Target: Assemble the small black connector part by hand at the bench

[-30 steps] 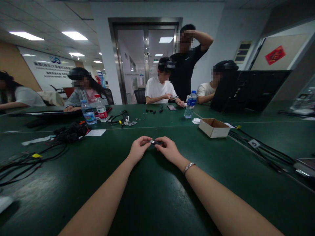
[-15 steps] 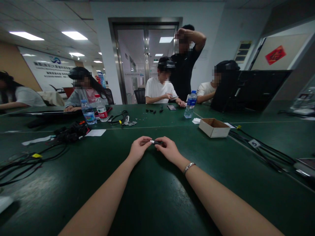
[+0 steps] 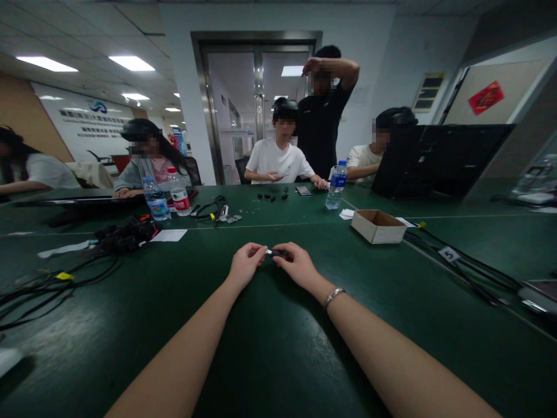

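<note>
Right now, above or on the green table (image 3: 270,360), between both hands: a small stick (image 3: 270,252) with a dark body and a shiny silver end. Dark end held in a closed pinch by the right hand (image 3: 298,266), thumb on the near side; silver end apparently nipped between the nearly meeting fingertips of the left hand (image 3: 244,267). Too small to tell whether of one piece or two.

For good control, probably best to grip close to where silver meets dark, keep both wrists level and the stick straight, press lightly, and leave the silver showing between the fingertips. No lettering to be made out on it.

Farther out, to the right, a white tag (image 3: 448,254) on black cables (image 3: 472,276), plainly reading "5". Beyond, a white box (image 3: 389,234) without visible print; then a red-labelled bottle (image 3: 180,197) and two blue-labelled ones, brand names too small to read. Across the room, a wall sign (image 3: 100,119) with a blue wave logo over blurred Chinese lettering, and on the far right a red diamond (image 3: 486,97), apparently bearing 福.
</note>
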### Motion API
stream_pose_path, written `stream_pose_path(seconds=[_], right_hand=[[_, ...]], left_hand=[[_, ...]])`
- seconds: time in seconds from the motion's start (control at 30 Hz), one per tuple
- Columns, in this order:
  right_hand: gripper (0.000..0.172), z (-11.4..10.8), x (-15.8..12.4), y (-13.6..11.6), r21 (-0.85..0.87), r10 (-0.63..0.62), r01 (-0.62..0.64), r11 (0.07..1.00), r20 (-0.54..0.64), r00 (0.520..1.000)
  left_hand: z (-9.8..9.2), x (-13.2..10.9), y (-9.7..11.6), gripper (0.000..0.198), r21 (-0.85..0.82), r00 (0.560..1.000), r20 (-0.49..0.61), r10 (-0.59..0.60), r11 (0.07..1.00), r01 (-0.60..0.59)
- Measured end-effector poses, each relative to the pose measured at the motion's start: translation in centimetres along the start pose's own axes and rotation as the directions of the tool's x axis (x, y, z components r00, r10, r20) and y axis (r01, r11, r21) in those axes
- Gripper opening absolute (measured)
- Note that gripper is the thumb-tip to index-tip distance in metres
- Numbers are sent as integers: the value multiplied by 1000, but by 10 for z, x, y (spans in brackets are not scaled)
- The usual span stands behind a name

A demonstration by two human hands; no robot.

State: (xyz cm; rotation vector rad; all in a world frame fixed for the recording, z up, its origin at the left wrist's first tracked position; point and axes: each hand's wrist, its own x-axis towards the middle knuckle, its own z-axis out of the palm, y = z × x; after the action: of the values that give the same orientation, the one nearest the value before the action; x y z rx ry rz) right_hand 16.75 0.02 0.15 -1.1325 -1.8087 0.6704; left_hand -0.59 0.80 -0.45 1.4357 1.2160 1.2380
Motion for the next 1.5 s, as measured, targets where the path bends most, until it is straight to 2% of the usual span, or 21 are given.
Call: stream_pose_path(seconds=[0.13, 0.4, 0.5, 0.6, 0.67, 0.83, 1.1, 1.5], right_hand=[[20, 0, 0, -1, -11, 4, -4, 1000, 1, 1000], [20, -2, -1, -5, -1, 35, -35, 999, 9, 999], [21, -2, -1, -6, 3, 41, -41, 999, 13, 999], [22, -1, 0, -4, -3, 24, -24, 1000, 8, 1000], [21, -1, 0, -2, -14, 19, -19, 1000, 2, 1000], [21, -1, 0, -3, -50, 1, -1, 999, -2, 1000], [21, -2, 0, -4, -46, 19, -18, 999, 18, 1000], [22, -3, 0, -6, -47, 37, -36, 998, 13, 999]], left_hand=[[-1, 1, -2, 26, 29, 997, 42, 66, 997, -68], [-4, -2, 1, 18, -56, 977, 110, 181, 983, -175], [-4, -4, 4, 21, -77, 979, 107, 175, 983, -167], [-1, -4, 4, 37, -92, 988, 44, 147, 985, -143], [0, -2, 1, 41, -49, 994, 2, 105, 993, -105], [1, 1, -4, 36, 55, 998, 26, 53, 997, -54], [-2, -3, 4, 26, 29, 991, 82, 102, 994, -104], [-4, -2, -1, 18, 4, 981, 105, 164, 986, -165]])
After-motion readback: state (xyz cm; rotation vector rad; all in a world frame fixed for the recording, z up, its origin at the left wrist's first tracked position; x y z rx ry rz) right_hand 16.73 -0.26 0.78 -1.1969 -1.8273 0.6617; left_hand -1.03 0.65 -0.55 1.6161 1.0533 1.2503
